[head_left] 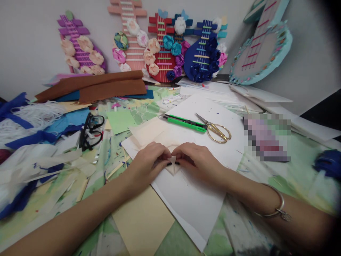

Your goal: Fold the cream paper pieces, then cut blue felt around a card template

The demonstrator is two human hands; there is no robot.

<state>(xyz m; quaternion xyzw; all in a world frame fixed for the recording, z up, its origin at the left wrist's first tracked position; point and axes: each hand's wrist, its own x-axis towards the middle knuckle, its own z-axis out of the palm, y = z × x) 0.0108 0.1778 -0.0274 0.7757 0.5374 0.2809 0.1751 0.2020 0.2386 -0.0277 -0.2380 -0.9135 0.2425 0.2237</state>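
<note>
Cream folded paper [173,171] tops a plain white sheet [191,206], which also carries a bright green-and-black cutter [186,124] and gold-handled scissors [210,125]. Left of the white sheet: black-framed glasses [83,137] and a pale green square [121,121]. Beyond it stand a purple lute [77,55], a pink lute [133,53], and a red lute [163,63] and a dark-blue lute [195,58], the last two crossed by multicoloured bars. Beneath it, the tablecloth [145,106] is mottled green, white and yellowish.

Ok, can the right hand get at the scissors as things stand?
Probably yes: the scissors lie on the white paper just beyond the right hand, with nothing seen on top. It is pinching the cream paper, though, so it would likely have to let go first.
</note>
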